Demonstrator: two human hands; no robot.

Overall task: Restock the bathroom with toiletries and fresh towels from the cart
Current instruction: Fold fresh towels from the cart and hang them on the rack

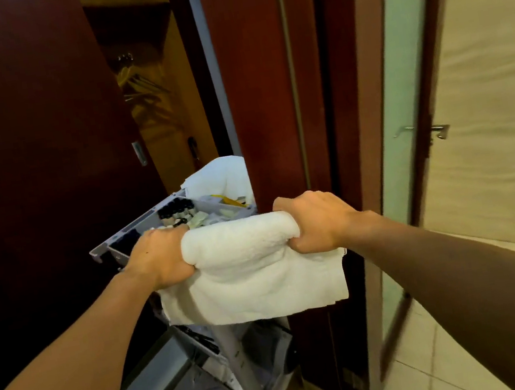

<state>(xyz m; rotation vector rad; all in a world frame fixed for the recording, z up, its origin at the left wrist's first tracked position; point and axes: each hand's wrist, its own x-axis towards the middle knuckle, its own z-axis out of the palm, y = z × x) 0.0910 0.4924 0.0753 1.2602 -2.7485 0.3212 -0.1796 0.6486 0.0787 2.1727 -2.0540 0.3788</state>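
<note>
I see the cart (140,228) parked by the dark door, the bathroom doorway on my right. The folded towel (248,270) hangs above it between 2 fists: left hand (158,261) and right hand (318,222) each clench an end. Its loose lower layers could unfold or catch the cart's small bottles (177,209).

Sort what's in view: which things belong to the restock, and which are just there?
Job: towel, gripped by left hand and right hand; cart; small bottles; second towel.
Just there: hangers; door handle.
</note>
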